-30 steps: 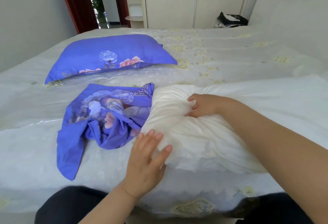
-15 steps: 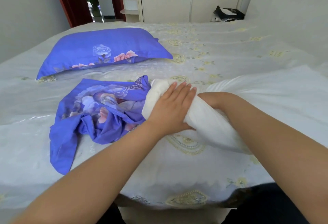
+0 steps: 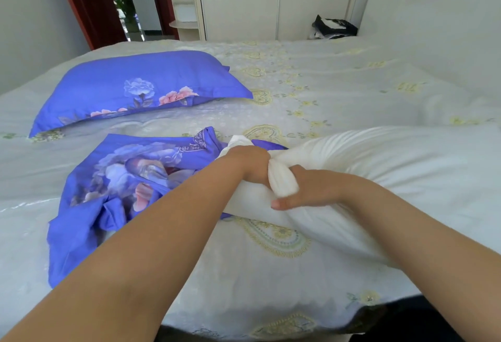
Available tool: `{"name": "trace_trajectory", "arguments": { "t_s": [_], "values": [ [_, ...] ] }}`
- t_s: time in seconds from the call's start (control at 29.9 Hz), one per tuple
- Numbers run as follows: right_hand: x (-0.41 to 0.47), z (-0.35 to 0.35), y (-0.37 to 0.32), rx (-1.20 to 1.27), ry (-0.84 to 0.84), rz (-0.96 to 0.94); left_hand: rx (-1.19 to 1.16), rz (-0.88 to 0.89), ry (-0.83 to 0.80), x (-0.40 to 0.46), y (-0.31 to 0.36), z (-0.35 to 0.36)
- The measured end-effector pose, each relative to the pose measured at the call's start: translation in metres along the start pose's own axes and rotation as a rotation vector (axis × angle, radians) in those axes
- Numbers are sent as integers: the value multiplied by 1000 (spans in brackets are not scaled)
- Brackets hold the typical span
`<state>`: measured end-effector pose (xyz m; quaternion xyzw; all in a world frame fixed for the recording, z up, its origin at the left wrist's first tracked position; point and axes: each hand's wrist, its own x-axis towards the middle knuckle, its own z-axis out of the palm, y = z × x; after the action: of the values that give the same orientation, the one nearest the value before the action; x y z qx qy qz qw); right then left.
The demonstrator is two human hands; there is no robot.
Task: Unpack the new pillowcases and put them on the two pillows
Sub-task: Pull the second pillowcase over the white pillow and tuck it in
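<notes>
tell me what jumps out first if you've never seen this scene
Both hands, left hand and right hand, squeeze the end of a bare white pillow into a narrow bunch at the centre of the bed. Just left of it lies a crumpled blue floral pillowcase, and behind that a plump pillow already dressed in matching blue floral fabric.

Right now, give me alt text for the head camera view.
Both hands, left hand and right hand, squeeze one end of a bare white pillow beside a crumpled blue pillowcase on the bed. A covered pillow lies behind.
</notes>
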<state>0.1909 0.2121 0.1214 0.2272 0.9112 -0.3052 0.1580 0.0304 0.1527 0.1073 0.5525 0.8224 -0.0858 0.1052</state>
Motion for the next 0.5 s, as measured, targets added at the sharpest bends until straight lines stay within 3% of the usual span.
{"name": "trace_trajectory", "arguments": {
  "t_s": [0.1, 0.23, 0.3, 0.37, 0.5],
  "values": [
    [0, -5, -1, -168, 1, 85, 0, -26, 158, -8, 1, 8],
    [12, -4, -15, -639, 252, 75, 108, 1, 317, -23, 5, 16],
    [20, -5, -20, -719, 326, 18, 169, 23, 335, -25, 8, 18],
    [32, -14, -18, -702, 264, -20, 220, 53, 333, -27, 9, 18],
    [54, -43, 5, -479, 7, 106, 271, 145, 382, -24, 10, 17]
  ]
}}
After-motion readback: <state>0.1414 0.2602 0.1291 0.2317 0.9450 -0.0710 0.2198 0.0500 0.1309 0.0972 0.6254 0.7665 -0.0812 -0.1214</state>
